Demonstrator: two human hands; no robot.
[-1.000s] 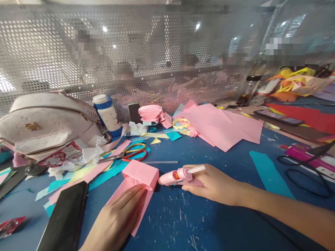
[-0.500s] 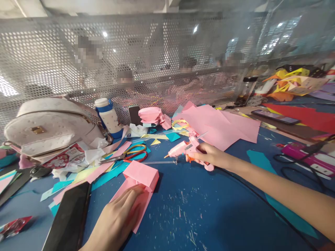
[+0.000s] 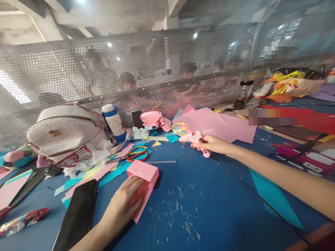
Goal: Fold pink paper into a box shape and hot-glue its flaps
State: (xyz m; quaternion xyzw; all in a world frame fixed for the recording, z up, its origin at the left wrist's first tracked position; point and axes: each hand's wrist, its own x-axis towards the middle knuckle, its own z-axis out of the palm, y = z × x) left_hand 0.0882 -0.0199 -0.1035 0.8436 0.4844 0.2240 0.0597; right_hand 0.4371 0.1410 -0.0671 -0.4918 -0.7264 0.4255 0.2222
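Observation:
My left hand (image 3: 129, 197) is on a pink folded paper (image 3: 143, 170) that lies on the blue table. Its fingertips reach under the raised, box-like end, and the thumb rests on the flat part; the fingertips are partly hidden. My right hand (image 3: 209, 142) grips a pink glue gun (image 3: 197, 136), its nozzle pointing left over the table. A clear glue stick pokes out of the gun's back. Another glue stick (image 3: 162, 161) lies just beyond the folded paper, near red-and-yellow-handled scissors (image 3: 137, 153).
A dark phone (image 3: 77, 212) lies left of my left hand. Behind it are paper scraps, a pale backpack (image 3: 62, 130) and a bottle (image 3: 113, 122). Pink sheets (image 3: 222, 123) spread at the back. A black cord trails right, near a purple power strip (image 3: 303, 157). A perforated metal screen stands behind.
The glue gun in my right hand has moved back, away from the folded paper. My left hand stays on the paper, its thumb now more visible. The camera view has tilted upward.

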